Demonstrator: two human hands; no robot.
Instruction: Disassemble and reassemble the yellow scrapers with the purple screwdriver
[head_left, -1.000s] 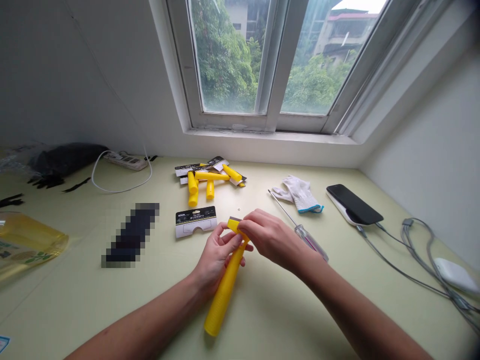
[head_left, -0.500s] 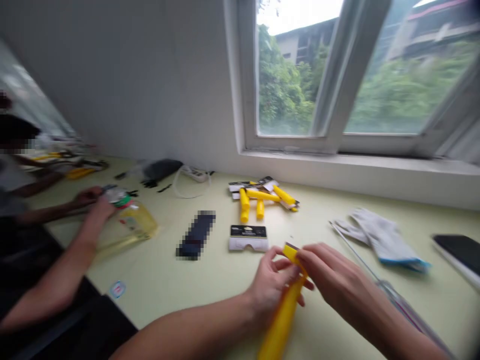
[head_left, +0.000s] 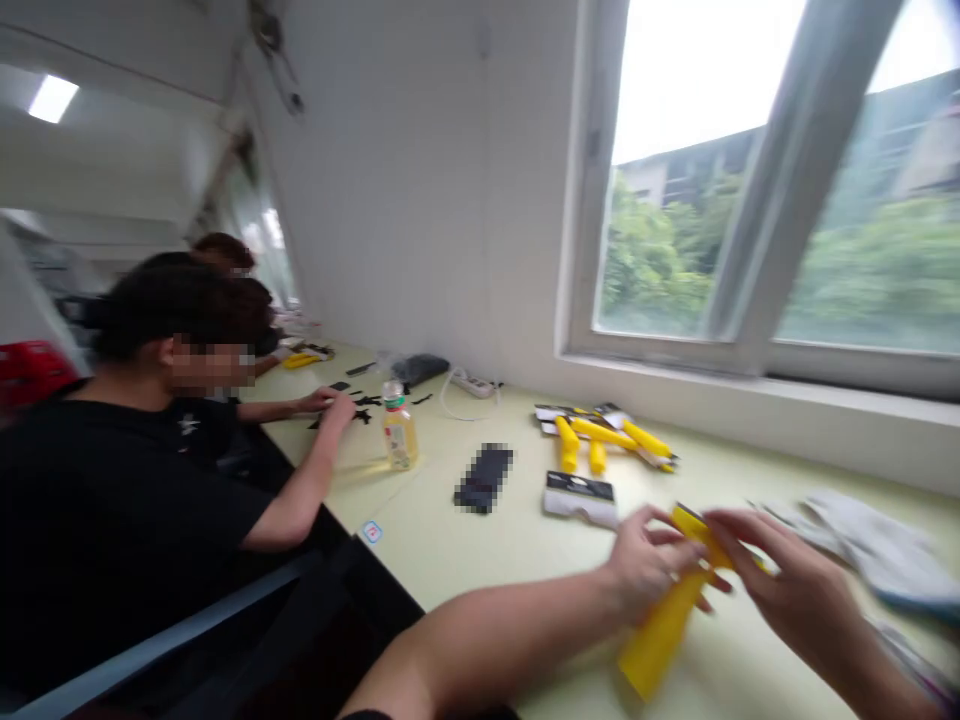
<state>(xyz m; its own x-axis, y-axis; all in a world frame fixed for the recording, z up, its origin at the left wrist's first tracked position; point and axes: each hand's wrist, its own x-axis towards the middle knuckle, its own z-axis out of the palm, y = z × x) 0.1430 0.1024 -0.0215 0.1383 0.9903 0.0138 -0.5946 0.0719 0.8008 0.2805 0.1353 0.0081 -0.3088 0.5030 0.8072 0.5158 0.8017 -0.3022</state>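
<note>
Head view: hands over the table (head_left: 450, 560)
Left hand (head_left: 649, 565): clamped around the yellow handle (head_left: 660, 640)
Right hand (head_left: 799, 590): fingers spread at the handle's top, blurred, grip unclear
Handle: held above the table

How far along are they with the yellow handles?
Done: one packaging card lies apart. In hand: the left hand grips one yellow handle; the right hand is at its tip. Left: a pile of yellow handles on cards.

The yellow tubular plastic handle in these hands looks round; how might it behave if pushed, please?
The yellow tubular plastic handle probably feels stiff and light, as it looks straight in the left hand; its round body would likely roll.
</note>
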